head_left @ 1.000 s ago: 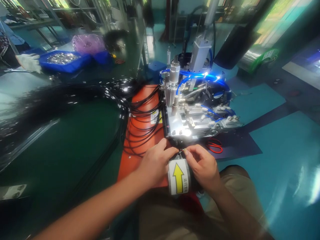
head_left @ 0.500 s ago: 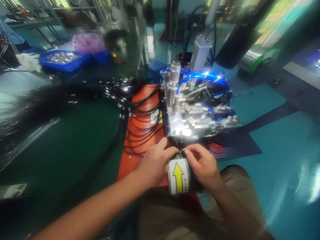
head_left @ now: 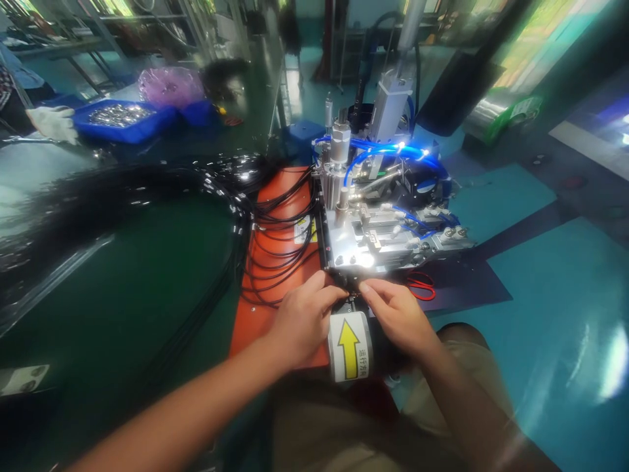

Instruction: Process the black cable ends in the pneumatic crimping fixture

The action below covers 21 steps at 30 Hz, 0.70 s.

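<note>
My left hand is closed at the near edge of the machine, thumb and forefinger pinched together; what sits between them is too small to name. Opposite it, my right hand has its fingers bent and thumb against forefinger, close to the left fingertips. Its fingertips hide whatever they grip. Between and below both hands is a rounded part with a yellow arrow label. Just beyond the fingertips stands a metal pneumatic machine with blue air tubes. Several black cables loop over an orange plate beside my left hand.
Red-handled scissors lie right of my right hand. A large bundle of black cables covers the left side. Farther back are a blue tray of small shiny parts, a pink plastic bag and a person's gloved hand.
My right fingertips have shifted slightly away from me, toward the machine. My left hand keeps its pinch in nearly the same place. The whole view has moved a little.
</note>
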{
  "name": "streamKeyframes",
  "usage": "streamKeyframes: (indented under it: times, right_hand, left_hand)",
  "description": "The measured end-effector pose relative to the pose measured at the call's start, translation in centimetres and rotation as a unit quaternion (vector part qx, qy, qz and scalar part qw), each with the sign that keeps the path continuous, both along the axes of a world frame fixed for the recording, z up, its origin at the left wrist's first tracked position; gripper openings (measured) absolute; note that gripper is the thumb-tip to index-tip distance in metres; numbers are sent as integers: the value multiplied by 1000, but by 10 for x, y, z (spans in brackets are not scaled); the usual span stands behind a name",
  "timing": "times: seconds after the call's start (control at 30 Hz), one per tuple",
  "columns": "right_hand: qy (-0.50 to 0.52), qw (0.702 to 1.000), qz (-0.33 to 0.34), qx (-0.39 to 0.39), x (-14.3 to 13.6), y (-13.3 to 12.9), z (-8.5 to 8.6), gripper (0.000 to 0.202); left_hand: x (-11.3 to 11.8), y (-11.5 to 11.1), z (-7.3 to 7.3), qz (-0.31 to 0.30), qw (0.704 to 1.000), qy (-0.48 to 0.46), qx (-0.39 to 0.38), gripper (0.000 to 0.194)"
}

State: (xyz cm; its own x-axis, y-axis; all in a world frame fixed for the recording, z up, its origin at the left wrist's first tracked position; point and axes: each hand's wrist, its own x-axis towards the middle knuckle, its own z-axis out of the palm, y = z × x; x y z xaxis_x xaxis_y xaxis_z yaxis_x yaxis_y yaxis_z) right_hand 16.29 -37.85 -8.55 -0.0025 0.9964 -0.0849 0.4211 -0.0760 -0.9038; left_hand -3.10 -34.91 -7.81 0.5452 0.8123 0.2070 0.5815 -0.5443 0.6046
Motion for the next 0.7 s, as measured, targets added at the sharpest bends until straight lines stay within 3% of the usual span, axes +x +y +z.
streamKeyframes:
  times: [0.53,0.7]
  right_hand:
    - [56,998,-21,-4,-2,-1,1,24]
    - [22,999,-36,3,-5,-2,0,20]
  left_hand:
    - [-2,-2,-2,7,1000,7,19,27]
    - [-1,-1,-2,8,1000,13,25,25]
